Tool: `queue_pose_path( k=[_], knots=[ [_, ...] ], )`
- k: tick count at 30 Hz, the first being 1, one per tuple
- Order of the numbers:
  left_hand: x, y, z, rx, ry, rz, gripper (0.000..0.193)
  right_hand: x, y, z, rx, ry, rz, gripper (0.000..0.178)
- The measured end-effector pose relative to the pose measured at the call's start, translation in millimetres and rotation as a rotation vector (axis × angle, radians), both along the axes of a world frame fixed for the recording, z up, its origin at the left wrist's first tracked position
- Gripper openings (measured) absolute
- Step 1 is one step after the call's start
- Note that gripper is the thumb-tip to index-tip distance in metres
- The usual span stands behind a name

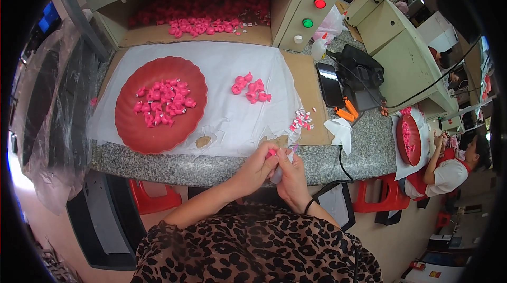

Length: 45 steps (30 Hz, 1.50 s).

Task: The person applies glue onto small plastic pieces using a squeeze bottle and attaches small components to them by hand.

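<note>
My left hand (259, 166) is closed on a small pink plastic figure (271, 153), mostly covered by its fingers, at the table's front edge. Against it my right hand (293, 176) is closed round a translucent whitish tool (277, 176) with a thin purplish tip; its exact kind is hidden by the fingers. Beyond the hands, several pink figures (256, 92) lie in a loose group on white paper (222, 66). A scalloped red plate (127, 124) at the left holds a heap of similar figures. Small pink and white bits (301, 120) lie to the right.
A machine housing (293, 19) with red and green buttons stands at the back, pink figures inside its opening. A phone (330, 85), orange-handled tool (346, 111), black bag (362, 74) and white tissue (339, 132) lie at the right. Another person (443, 169) sits farther right.
</note>
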State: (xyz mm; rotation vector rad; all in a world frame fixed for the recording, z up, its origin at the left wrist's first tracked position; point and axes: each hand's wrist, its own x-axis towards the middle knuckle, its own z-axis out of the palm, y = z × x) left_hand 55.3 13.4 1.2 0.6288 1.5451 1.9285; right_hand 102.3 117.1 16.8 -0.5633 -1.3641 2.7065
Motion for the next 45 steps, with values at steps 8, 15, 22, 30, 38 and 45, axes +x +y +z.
queue_pose_path(
  k=[8,15,22,30,38,45],
  knots=[
    [-3.7,3.4,-0.5,0.083,0.009,-0.069,0.020,2.7,-0.6,0.4,0.055,0.026,-0.049,0.018],
    [-1.3,12.2,-1.3,0.081,0.034,-0.079,0.018,6.9,4.2,4.1,0.121,0.014,-0.076,0.022],
    [2.0,26.0,-5.6,0.051,0.068,-0.025,0.018,8.8,20.3,-3.0,0.042,0.020,-0.052,0.019],
    [5.7,31.4,2.2,0.030,0.019,-0.091,0.024,11.7,36.0,5.6,-0.165,-0.125,-0.025,0.020],
    [14.5,17.9,7.5,0.123,-0.336,-0.102,0.025,22.8,46.1,12.8,-0.057,-0.100,0.125,0.028],
    [14.0,7.6,14.7,0.124,-0.308,-0.013,0.033,19.7,54.4,16.4,-0.130,-0.107,0.153,0.019]
  ],
)
